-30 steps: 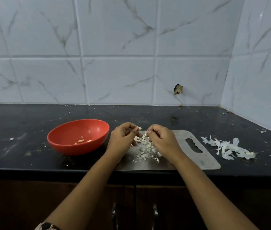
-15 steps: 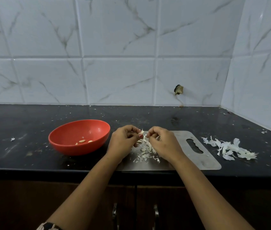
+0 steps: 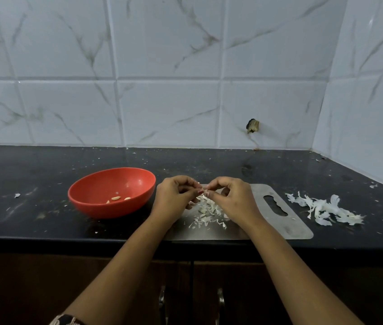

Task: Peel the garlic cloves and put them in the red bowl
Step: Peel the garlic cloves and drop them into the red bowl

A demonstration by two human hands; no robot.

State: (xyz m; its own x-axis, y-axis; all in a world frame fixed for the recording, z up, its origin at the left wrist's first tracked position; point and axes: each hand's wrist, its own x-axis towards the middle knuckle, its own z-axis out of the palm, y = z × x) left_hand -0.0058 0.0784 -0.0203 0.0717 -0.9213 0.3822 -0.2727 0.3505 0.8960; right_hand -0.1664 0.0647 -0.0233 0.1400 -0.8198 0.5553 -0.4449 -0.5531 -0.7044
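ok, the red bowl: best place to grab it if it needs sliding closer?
Probably the near right rim of the red bowl, coming from above with thumb inside and fingers outside. It sits upright and open, the walls curve under so a side grip would likely slip, and the peeled cloves lie low in the bottom, clear of the rim. The left hand is nearest.

Counter mostly open at 9 o'clock beyond red bowl, and along the back at 12. Bowl blocks the path just left of left hand. Steel board lies flat under both hands, peel scraps on it. Husk pile at 3 o'clock; tiled wall closes that side.
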